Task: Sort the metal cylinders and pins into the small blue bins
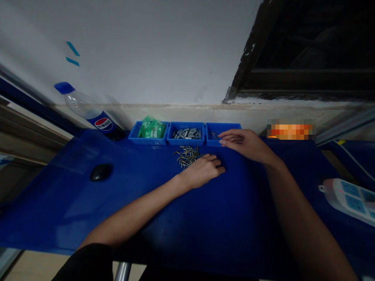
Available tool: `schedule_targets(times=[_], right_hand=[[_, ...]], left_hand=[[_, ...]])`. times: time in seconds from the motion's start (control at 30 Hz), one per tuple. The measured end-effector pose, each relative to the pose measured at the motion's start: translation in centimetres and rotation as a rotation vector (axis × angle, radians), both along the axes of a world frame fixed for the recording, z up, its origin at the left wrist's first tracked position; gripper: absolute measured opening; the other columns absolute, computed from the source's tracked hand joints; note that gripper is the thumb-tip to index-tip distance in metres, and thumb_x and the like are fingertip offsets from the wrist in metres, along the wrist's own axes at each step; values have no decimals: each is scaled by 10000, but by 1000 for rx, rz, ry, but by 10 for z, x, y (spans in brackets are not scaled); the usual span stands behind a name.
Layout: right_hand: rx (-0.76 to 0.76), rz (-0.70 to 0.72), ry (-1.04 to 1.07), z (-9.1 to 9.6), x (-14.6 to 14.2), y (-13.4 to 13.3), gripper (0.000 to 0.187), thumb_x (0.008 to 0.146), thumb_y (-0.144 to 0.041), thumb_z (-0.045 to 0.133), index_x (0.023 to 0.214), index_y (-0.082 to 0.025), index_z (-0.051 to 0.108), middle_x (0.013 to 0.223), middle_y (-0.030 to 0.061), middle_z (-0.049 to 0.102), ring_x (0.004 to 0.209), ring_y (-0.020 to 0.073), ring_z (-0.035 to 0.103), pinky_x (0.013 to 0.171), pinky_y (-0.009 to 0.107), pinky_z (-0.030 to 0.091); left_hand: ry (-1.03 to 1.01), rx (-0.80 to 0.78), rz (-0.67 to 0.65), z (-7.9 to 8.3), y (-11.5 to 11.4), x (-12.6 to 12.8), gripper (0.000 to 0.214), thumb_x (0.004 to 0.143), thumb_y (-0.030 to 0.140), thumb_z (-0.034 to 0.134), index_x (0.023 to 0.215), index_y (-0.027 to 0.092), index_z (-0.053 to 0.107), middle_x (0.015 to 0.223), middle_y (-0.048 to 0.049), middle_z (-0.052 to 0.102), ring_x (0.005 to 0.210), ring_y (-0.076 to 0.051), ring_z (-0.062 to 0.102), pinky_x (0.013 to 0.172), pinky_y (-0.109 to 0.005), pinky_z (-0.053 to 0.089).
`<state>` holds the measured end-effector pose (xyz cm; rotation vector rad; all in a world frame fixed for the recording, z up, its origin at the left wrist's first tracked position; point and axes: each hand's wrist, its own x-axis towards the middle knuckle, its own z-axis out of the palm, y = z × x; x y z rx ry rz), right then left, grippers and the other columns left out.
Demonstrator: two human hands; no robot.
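My right hand (244, 145) reaches over the right blue bin (209, 141), thumb and fingers drawn together. A thin metal pin (213, 136), screw-like, shows at its fingertips; its exact kind is too small to make out. My left hand (205, 169) is low over the table with its fingers curled, and whatever may be inside them is hidden. Beside its knuckles lies a loose pile of thin metal pins (187, 156), partly covered by the hand. The middle blue bin (186, 143) holds short grey metal cylinders (190, 133).
Green plastic packets (151, 128) fill the left blue bin (146, 141). A cola bottle (88, 111) stands by the wall at back left, with a black computer mouse (101, 172) in front. A white power strip (348, 199) lies right on the blue table (140, 218). A blurred orange item (291, 130) sits at back right.
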<state>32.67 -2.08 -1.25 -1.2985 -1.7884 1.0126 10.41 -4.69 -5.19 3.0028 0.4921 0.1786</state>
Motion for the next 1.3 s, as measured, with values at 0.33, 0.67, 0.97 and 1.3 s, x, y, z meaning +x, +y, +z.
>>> schedule_targets(times=[0.33,0.67,0.97,1.3], right_hand=[[-208,146,46,-8,1,1,243,799,-358,803,1011,-247,761,939,59,843,937,271,804,948,450,615],[-279,80,318,-10,-18,-3,248,772,-375,867,968,-234,810,872,54,835,835,222,783,877,406,617],[-152,-47,299,-12,-13,1,252,748,-428,908,917,-253,839,857,53,832,814,242,786,838,439,643],[-4,-207,162,-7,1,5,415,751,-469,906,1076,-228,817,1031,98,842,998,309,800,1013,538,622]], left_hand=[[-720,-511,354,32,28,-23,140,986,222,685,1014,154,804,977,-79,804,876,-175,740,848,-324,608],[-846,-733,495,30,35,-29,158,867,289,757,881,136,794,823,-72,801,729,-149,728,704,-280,608],[-561,-470,430,34,41,-40,113,904,216,713,961,138,771,906,-71,798,795,-183,739,777,-329,589],[-6,-281,253,26,37,-42,262,878,22,581,968,156,787,940,-112,770,907,-226,730,799,-345,527]])
